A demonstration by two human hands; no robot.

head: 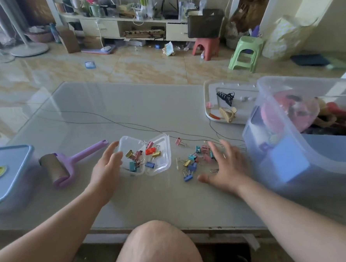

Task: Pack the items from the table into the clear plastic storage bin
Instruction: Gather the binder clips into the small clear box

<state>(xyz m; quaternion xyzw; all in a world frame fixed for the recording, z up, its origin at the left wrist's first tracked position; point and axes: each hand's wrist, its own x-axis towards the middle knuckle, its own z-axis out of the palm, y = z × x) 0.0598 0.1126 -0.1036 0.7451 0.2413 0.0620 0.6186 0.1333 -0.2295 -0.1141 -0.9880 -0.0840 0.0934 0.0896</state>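
Right now both hands are open and hold nothing: the left hand (106, 169) touches the left edge of the small clear case (144, 155), the right hand (225, 166) spreads over loose binder clips (192, 162) right of it. A sweep could scatter clips or snag the thin wire (127, 124) behind the case. Further right, the storage bin (302, 135) seems tilted, so it might spill.

head cam | faces forward-down | close over table (152, 203) | single view
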